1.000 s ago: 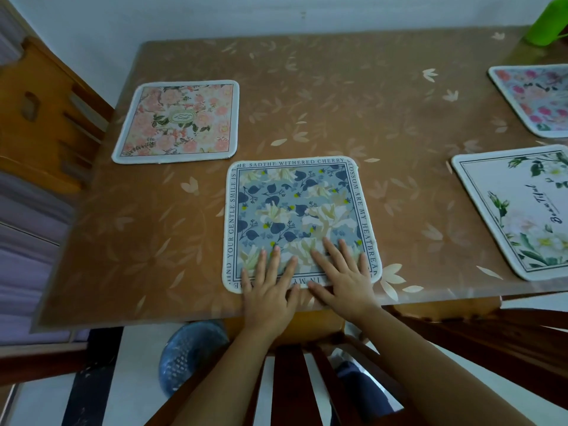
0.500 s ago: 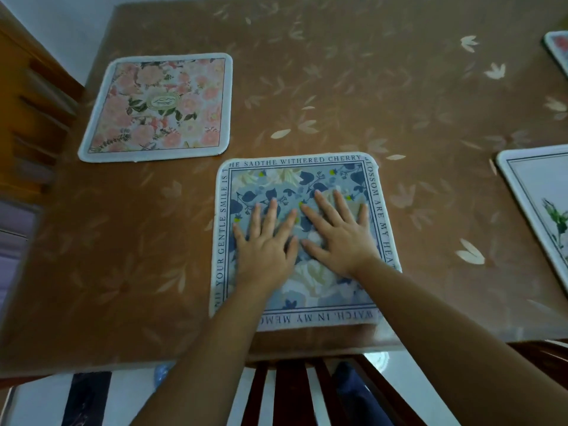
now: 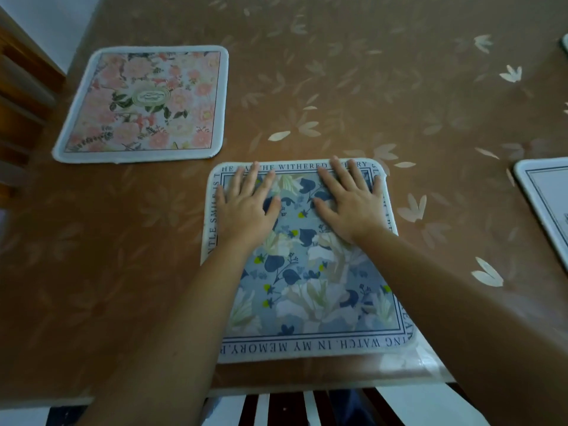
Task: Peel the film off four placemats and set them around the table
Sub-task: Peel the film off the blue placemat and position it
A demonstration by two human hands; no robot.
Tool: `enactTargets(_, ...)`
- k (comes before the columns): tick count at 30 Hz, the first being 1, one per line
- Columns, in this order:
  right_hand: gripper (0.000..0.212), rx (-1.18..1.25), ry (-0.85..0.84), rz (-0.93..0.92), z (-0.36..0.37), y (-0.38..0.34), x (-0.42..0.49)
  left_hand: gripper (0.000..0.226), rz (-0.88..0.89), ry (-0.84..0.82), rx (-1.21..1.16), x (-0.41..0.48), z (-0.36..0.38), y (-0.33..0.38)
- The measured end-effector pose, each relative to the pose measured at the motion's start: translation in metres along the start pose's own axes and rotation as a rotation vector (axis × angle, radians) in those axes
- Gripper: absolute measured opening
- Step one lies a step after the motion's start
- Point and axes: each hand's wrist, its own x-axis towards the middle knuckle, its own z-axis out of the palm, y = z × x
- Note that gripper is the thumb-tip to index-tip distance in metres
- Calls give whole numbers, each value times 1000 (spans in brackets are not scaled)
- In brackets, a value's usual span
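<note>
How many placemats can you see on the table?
3: pink placemat far left, blue placemat centre near edge, white placemat cut off right. A top-right sliver may be a fourth.

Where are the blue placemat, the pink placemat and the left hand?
blue placemat [image 3: 307, 287], head view, flowered middle.
pink placemat [image 3: 147, 98], head view, central emblem.
left hand [image 3: 246, 207], head view, back of hand.

I see a blue floral placemat [image 3: 307, 287] lying flat at six o'clock, a pink floral placemat [image 3: 144, 103] at ten, and a white placemat [image 3: 544, 195] at three.
</note>
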Motion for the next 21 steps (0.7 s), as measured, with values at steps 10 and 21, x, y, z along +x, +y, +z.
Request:
enactTargets(10,59,26,-56,3,-10,12,-89,59,-51,0,-3,-83,-1,-8)
enactTargets(21,65,-21,-99,91,4,-30,-183,67,-44,-59,67,-178,4,11)
